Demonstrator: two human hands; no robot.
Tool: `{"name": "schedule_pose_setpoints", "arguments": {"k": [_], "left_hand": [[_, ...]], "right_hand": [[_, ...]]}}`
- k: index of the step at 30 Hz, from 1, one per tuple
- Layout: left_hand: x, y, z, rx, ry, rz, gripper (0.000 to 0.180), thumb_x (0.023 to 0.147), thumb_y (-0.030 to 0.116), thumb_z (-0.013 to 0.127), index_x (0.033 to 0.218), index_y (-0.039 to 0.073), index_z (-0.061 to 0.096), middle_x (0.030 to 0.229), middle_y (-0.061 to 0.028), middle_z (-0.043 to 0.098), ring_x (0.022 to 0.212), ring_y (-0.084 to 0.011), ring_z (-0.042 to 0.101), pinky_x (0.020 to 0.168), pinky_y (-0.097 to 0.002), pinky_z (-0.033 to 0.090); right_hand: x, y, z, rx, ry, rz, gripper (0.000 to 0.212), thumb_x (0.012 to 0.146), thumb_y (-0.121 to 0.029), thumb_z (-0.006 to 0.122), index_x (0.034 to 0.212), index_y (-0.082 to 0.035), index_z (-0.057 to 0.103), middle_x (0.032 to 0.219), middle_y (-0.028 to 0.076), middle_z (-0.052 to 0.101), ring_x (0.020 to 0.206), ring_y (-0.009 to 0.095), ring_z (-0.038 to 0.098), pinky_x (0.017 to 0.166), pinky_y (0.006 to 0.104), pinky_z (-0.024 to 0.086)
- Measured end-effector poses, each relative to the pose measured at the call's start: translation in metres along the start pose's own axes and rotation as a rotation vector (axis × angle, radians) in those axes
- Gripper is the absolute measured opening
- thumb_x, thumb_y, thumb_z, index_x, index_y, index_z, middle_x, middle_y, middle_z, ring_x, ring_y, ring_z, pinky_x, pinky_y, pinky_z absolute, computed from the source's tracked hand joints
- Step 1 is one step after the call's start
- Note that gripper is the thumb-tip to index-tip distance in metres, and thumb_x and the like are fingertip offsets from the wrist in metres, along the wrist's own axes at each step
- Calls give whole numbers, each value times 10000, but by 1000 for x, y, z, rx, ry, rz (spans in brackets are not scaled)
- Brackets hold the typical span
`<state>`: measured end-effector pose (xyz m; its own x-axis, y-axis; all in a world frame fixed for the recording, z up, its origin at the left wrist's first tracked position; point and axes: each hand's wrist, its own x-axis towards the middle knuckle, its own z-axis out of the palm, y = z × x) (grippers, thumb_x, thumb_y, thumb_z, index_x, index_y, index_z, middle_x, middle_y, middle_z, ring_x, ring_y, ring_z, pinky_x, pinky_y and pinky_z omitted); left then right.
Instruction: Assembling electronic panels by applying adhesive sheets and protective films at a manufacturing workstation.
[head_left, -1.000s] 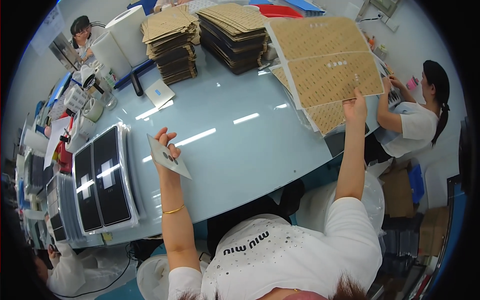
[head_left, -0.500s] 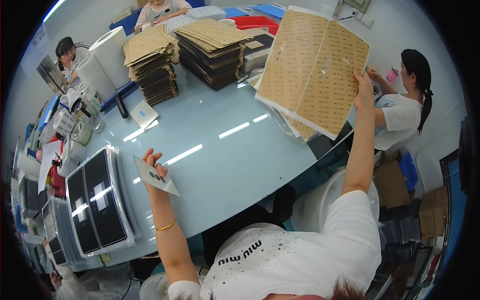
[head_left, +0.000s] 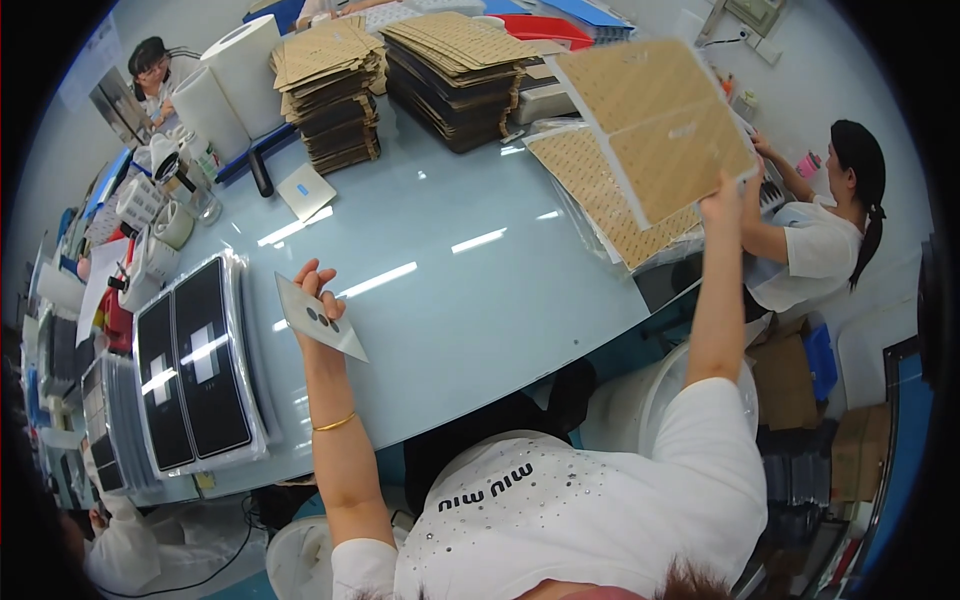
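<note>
My left hand (head_left: pixel 322 288) is above the glass-topped table with its fingers closed on a small grey card (head_left: pixel 345 340) that has several dark round spots. At the right, my right hand (head_left: pixel 724 203) grips the lower right corner of a large tan sheet (head_left: pixel 655 125) with pale edges, divided into two panels and slightly blurred. Raised and tilted, this sheet partly covers a tan patterned sheet (head_left: pixel 592 185) lying on clear plastic at the table's right side. Whether the two touch, I cannot tell.
Tall stacks of tan-topped dark sheets (head_left: pixel 325 95) (head_left: pixel 455 90) stand at the back. A black-handled roller (head_left: pixel 260 172) lies beside white rolls (head_left: pixel 210 112). Black panels in plastic (head_left: pixel 205 350) lie left. A co-worker (head_left: pixel 810 235) sits at the right, another person (head_left: pixel 155 80) far left.
My right hand has carried the tan sheet farther right, over the patterned sheet on the table. My left hand still holds the card in nearly the same pose. The view has shifted slightly.
</note>
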<state>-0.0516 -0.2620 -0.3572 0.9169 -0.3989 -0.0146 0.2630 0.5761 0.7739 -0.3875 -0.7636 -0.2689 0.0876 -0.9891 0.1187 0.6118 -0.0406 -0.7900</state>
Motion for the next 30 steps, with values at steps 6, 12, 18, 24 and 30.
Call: {"name": "schedule_pose_setpoints", "arguments": {"k": [6,12,18,24,30], "left_hand": [[2,-5,9,29,26,-39,184,943,98,495,1095,7,545,857,-130,652,378,-79,426,369,-191,325],[2,4,6,-32,-13,-44,209,936,79,487,1127,3,526,870,-134,646,381,-74,423,364,-179,319],[-15,14,-4,245,-131,91,292,950,138,458,1208,3,472,886,-122,645,393,-39,405,352,-178,304],[-107,93,20,1000,-154,244,139,871,94,604,965,23,676,934,-85,679,683,-90,593,543,-206,479],[-161,158,-69,1696,290,441,142,835,92,625,953,45,690,1089,-147,651,830,-243,669,719,-314,533]], "right_hand": [[-60,80,-46,61,242,85,456,893,15,416,1342,11,335,1304,178,458,1182,328,487,998,455,416],[-143,57,1,-695,301,-549,545,848,-44,538,1355,6,342,1384,212,362,1291,341,355,1067,432,292],[-229,88,90,-1014,-254,-866,552,797,-64,608,1320,-36,434,1383,171,402,1319,327,325,1084,432,239],[-301,141,143,-980,-1242,-922,372,781,-9,612,1145,-87,604,1298,114,506,1279,304,394,1046,419,294],[-345,198,170,-733,-1607,-889,339,750,44,599,1071,-64,618,1236,119,545,1218,311,460,1011,439,353]]}}
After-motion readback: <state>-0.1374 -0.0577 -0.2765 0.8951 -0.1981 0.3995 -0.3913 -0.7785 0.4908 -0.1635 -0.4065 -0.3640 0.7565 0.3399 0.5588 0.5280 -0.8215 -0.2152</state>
